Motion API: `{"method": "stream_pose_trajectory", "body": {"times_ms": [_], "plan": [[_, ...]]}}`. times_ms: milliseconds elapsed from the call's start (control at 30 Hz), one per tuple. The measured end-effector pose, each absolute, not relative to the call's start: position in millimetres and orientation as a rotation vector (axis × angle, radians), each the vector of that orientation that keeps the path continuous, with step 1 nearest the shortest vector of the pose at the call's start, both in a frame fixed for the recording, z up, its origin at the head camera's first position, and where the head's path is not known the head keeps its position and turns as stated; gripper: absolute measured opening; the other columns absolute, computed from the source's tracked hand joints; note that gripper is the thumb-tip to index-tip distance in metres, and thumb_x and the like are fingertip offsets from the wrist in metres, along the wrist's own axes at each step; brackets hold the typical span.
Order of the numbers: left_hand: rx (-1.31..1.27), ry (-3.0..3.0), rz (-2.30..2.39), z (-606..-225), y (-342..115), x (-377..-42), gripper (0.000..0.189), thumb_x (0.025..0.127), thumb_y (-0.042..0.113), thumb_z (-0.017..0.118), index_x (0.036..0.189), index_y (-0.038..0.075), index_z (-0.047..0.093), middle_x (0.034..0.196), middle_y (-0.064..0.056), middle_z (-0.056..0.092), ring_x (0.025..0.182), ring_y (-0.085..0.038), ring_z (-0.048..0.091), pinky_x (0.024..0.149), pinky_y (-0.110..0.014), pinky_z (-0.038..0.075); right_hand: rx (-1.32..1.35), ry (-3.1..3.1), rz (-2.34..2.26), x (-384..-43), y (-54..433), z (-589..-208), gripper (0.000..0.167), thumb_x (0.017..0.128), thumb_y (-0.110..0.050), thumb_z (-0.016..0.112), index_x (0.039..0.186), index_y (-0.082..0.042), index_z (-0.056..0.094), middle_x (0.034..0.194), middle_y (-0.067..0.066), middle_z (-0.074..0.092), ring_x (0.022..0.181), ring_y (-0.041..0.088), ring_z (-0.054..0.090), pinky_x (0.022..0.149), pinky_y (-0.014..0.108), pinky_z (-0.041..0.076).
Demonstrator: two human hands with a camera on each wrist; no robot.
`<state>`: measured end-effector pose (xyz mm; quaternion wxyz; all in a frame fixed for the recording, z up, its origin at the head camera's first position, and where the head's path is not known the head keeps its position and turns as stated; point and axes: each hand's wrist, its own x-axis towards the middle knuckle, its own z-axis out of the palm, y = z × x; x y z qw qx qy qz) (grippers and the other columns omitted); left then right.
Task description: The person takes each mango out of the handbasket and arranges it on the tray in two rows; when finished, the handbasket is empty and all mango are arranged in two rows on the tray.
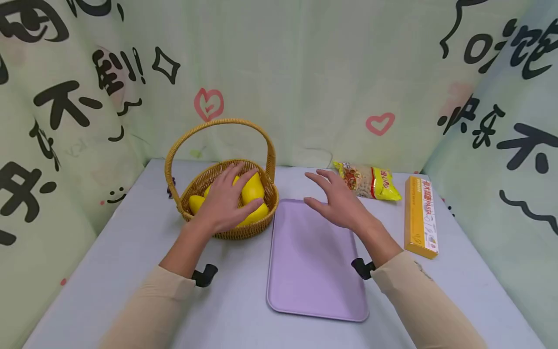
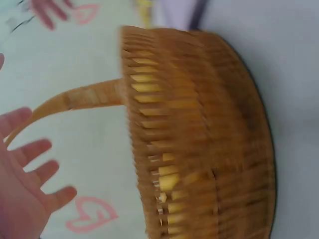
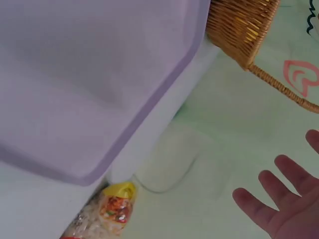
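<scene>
A wicker basket [image 1: 240, 233] with a tall arched handle stands at the left, holding several smooth yellow fruits [image 1: 253, 190]. Over its opening is my left hand [image 1: 224, 203], fingers spread and nothing in its grasp; it hides part of the fruit. In the left wrist view, the hand [image 2: 22, 184] appears above the basket's rim, beside the handle [image 2: 92, 95]. My right hand [image 1: 340, 201] hovers over the far part of a flat lilac tray [image 1: 316, 276], its fingers apart and holding nothing. Bare tray surface [image 3: 94, 74] shows in the right wrist view.
Behind the tray to the right lies a clear and yellow food packet [image 1: 368, 182]. An orange and white pasta box [image 1: 421, 216] rests at the table's right side. A pale curtain [image 1: 301, 82] with black writing and red hearts surrounds the white table [image 1: 231, 305].
</scene>
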<state>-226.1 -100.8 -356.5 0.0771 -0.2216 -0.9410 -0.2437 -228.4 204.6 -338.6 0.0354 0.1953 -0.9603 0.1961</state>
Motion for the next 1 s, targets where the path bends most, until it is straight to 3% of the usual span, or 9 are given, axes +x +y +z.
{"method": "stream_pose_trajectory", "body": {"times_ms": [133, 233, 467, 700, 800, 1000], "plan": [[-0.627, -2.661, -1.096, -354.5, -104.4, -219.3, 0.058, 0.101, 0.044, 0.058, 0.153, 0.019, 0.05, 0.159, -0.009, 0.045, 0.149, -0.033, 0.038, 0.123, -0.061, 0.031, 0.672, -2.935, 0.745, -233.4, 192.3, -334.3, 0.062, 0.1, -0.034, 0.067, 0.157, -0.018, 0.046, 0.16, 0.016, 0.041, 0.146, 0.038, 0.042, 0.118, 0.061, 0.04], [-0.558, -2.556, -1.283, -354.7, -112.3, -215.1, 0.047, 0.103, 0.037, 0.059, 0.146, 0.018, 0.058, 0.15, -0.007, 0.055, 0.143, -0.03, 0.047, 0.121, -0.059, 0.036, 0.733, -2.928, 0.786, -237.7, 181.6, -330.1, 0.06, 0.1, -0.033, 0.068, 0.155, -0.017, 0.049, 0.156, 0.014, 0.046, 0.145, 0.035, 0.044, 0.12, 0.058, 0.039], [-0.465, -2.364, -1.59, -358.7, -129.0, -210.3, 0.039, 0.104, 0.026, 0.061, 0.14, 0.012, 0.063, 0.144, -0.008, 0.059, 0.137, -0.027, 0.051, 0.119, -0.052, 0.041, 0.794, -2.966, 0.821, -245.9, 164.0, -322.9, 0.055, 0.1, -0.031, 0.068, 0.152, -0.018, 0.053, 0.154, 0.011, 0.051, 0.143, 0.033, 0.047, 0.12, 0.053, 0.041], [-0.342, -2.14, -1.736, -363.7, -142.8, -202.2, 0.034, 0.105, 0.015, 0.058, 0.137, 0.005, 0.064, 0.137, -0.006, 0.063, 0.125, -0.011, 0.058, 0.11, -0.023, 0.046, 0.898, -3.008, 0.803, -259.5, 147.6, -316.2, 0.051, 0.101, -0.031, 0.066, 0.149, -0.015, 0.057, 0.153, 0.009, 0.054, 0.144, 0.032, 0.047, 0.12, 0.053, 0.041], [-0.3, -2.092, -1.707, -363.0, -150.9, -199.7, 0.033, 0.104, 0.013, 0.06, 0.135, 0.004, 0.065, 0.131, -0.006, 0.067, 0.119, -0.011, 0.062, 0.103, -0.018, 0.047, 0.945, -3.014, 0.8, -264.4, 140.4, -314.4, 0.051, 0.101, -0.031, 0.066, 0.148, -0.015, 0.057, 0.153, 0.009, 0.055, 0.144, 0.031, 0.047, 0.12, 0.052, 0.04], [-0.268, -2.068, -1.666, -357.7, -167.2, -192.8, 0.032, 0.101, 0.009, 0.063, 0.132, 0.002, 0.067, 0.116, 0.01, 0.071, 0.109, -0.01, 0.067, 0.095, -0.015, 0.052, 0.982, -3.043, 0.844, -270.1, 130.5, -315.0, 0.049, 0.1, -0.03, 0.067, 0.147, -0.017, 0.059, 0.15, 0.007, 0.057, 0.141, 0.028, 0.049, 0.119, 0.047, 0.043]]}}
